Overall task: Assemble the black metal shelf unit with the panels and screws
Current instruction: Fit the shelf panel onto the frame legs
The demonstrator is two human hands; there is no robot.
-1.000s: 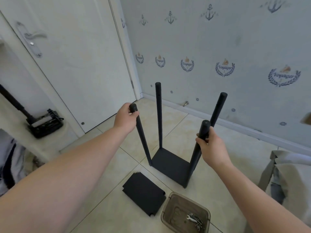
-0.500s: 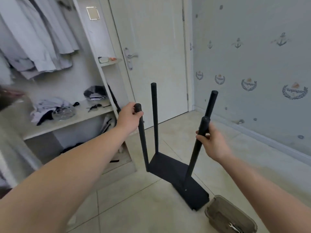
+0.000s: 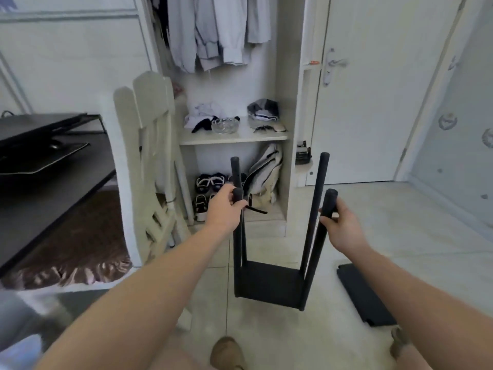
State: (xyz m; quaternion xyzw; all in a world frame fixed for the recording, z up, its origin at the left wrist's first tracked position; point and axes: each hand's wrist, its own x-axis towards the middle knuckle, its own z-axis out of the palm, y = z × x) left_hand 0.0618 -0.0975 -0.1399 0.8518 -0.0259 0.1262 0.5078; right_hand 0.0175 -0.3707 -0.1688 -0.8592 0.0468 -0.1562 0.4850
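Two hands hold the black shelf unit (image 3: pixel 269 281) by its near posts: left hand (image 3: pixel 226 206) and right hand (image 3: pixel 342 222) each curl round a post top. A second ago it faced the papered wall (image 3: pixel 458 145); now, swung round, its base sits below the fingers, probably repositioned for fitting. Below and right of the fingers a loose panel (image 3: pixel 365 297) lies on the tiled floor (image 3: pixel 416 231); beyond them, wardrobe (image 3: pixel 234 138) and door (image 3: pixel 373 116).
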